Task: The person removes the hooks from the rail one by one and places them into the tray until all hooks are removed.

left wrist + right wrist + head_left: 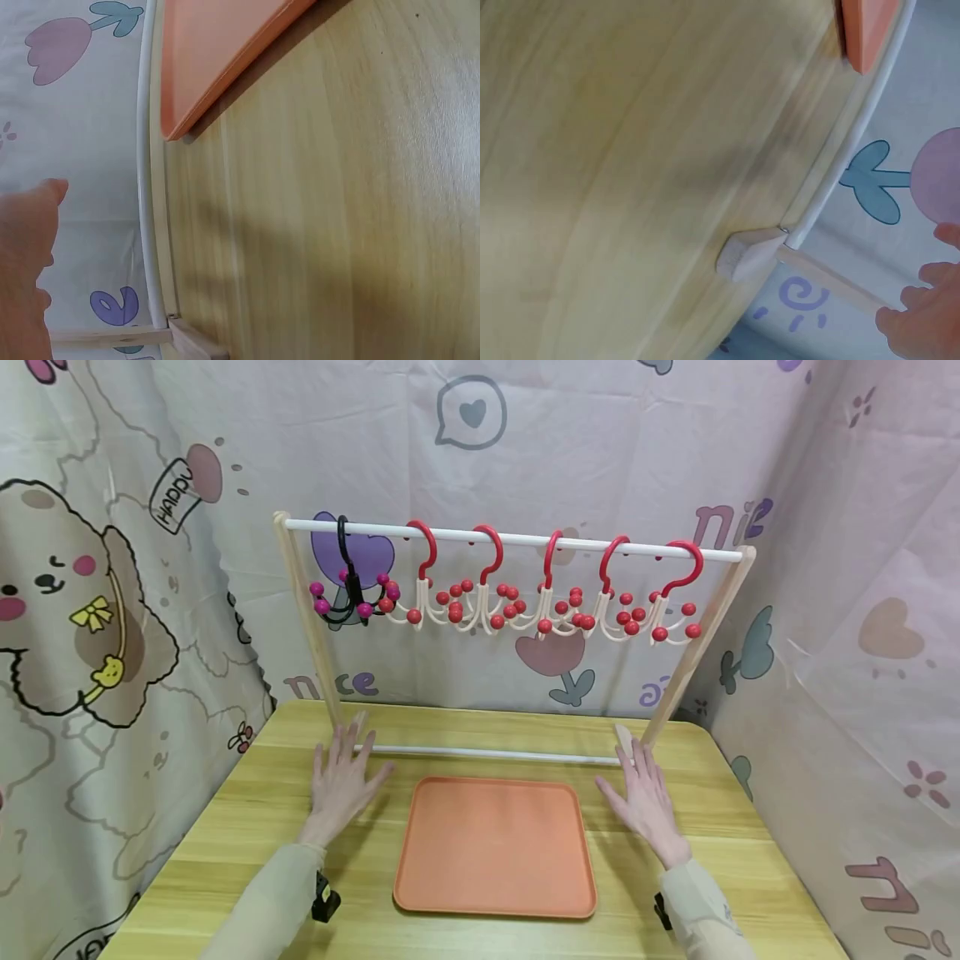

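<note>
My left hand (341, 787) is held out with its fingers spread, nearest to the left foot of a wooden rack (306, 610). Over on the other side, my right hand (647, 802) has its fingers stretched toward the rack's right foot (750, 253). Neither hand holds anything. Between them an orange tray (495, 847) lies on the table with nothing on it. From the rack's white top rod (517, 539) hang a black hanger (351, 585) with pink beads, at the far left, and several cream hangers (483, 585) with red hooks and red beads.
A low white rod (487, 754) joins the rack's two feet behind the tray. The wood-grain table (360, 893) ends just behind the rack, where a printed curtain (465, 468) hangs. More curtain stands along the left and right sides.
</note>
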### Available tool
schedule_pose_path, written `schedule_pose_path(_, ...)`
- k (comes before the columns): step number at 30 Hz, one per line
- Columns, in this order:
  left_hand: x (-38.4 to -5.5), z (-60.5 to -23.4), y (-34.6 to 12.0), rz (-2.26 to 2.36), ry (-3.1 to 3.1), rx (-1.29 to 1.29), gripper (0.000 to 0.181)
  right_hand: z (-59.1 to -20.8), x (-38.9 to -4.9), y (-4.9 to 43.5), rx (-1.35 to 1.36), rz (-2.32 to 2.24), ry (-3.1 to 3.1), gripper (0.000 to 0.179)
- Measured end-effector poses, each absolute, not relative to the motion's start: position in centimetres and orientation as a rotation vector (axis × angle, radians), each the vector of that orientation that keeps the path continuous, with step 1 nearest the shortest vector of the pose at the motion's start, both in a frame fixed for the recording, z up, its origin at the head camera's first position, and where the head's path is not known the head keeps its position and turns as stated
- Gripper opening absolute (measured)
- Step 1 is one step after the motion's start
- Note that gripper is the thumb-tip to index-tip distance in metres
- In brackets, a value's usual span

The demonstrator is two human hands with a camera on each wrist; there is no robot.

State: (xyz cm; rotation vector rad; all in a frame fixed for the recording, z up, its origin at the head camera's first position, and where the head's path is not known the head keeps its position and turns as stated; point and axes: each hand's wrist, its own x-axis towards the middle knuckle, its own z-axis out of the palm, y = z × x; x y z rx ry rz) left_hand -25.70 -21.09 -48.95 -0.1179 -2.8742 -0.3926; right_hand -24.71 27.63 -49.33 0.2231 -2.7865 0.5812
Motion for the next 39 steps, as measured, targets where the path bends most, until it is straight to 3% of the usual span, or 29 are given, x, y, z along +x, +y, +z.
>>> schedule_pose_path(14,-25.9,-47.3,-21.3,-0.448,-2.813,-0.119,0.078,-46.7,-25.6,27.5,0.263,0.523,-2.698,0.071)
schedule_pose_path(39,-27.3,-43.1,-22.1,-0.850,-2.421,-0.068,0.061,-41.0,-27.1,27.2,0.285,0.750,-2.409,0.060)
